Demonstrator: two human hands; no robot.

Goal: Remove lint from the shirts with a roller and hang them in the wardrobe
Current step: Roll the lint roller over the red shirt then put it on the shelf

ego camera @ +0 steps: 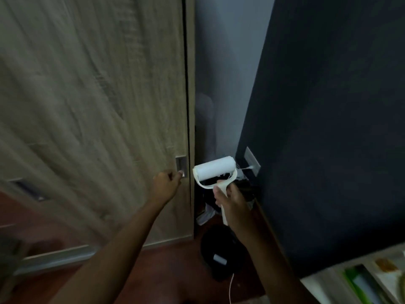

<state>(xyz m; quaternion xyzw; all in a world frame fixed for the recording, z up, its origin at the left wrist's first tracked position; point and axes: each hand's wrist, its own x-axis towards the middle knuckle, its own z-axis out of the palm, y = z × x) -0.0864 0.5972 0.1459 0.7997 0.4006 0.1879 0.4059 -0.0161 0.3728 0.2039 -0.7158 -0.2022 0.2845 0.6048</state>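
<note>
A light wood-grain wardrobe door (92, 102) fills the left of the view, with a recessed metal handle (181, 166) near its right edge. My left hand (167, 185) reaches to that handle, fingertips hooked in the recess. My right hand (230, 205) grips the cream handle of a white lint roller (215, 168), its roll held sideways just right of the door edge. No shirts show.
A dark navy wall (328, 128) stands on the right with a wall socket (252, 160). Dark items and a white cable (230, 286) lie on the red-brown floor (164, 270) in the gap. A shelf with green things (359, 284) sits at the lower right.
</note>
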